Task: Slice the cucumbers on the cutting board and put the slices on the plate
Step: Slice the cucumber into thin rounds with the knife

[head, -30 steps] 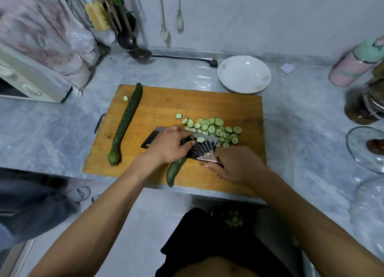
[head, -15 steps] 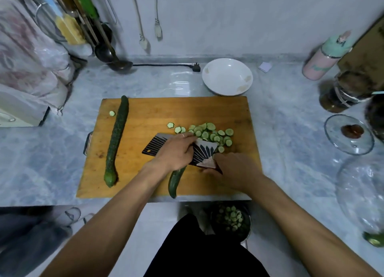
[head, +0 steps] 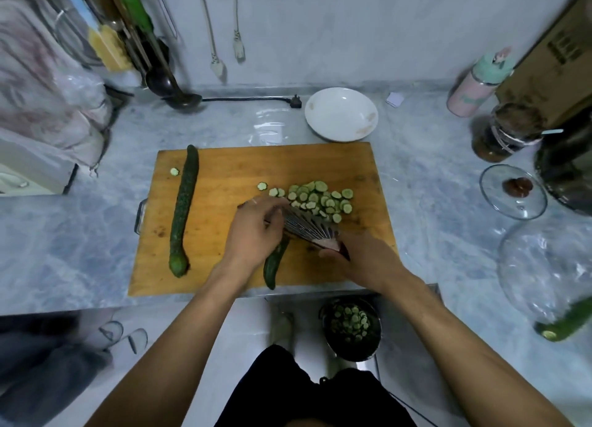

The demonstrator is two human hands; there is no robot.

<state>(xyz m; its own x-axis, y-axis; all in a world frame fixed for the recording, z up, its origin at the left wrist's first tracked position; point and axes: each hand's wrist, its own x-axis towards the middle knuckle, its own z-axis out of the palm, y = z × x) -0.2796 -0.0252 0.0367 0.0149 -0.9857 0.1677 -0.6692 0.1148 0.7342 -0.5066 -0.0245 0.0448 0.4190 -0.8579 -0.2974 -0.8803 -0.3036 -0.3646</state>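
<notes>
The left hand (head: 253, 231) is pinning the half-cut cucumber (head: 275, 263), lying lengthwise toward the person, while the right hand (head: 362, 260) is gripping the multi-blade slicer (head: 304, 226) across its far end.

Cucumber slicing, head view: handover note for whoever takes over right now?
Left hand: presses down on the half-cut cucumber at the blade.
Right hand: grips the handle of the multi-blade slicer, whose blades rest on the cutting board.
Done: a pile of slices lies on the board beyond the blades; one stray slice lies near the whole cucumber at the board's left.
Left: finish this cucumber, slice the whole one, move all slices to the white plate behind the board. It holds no slices yet.
</notes>
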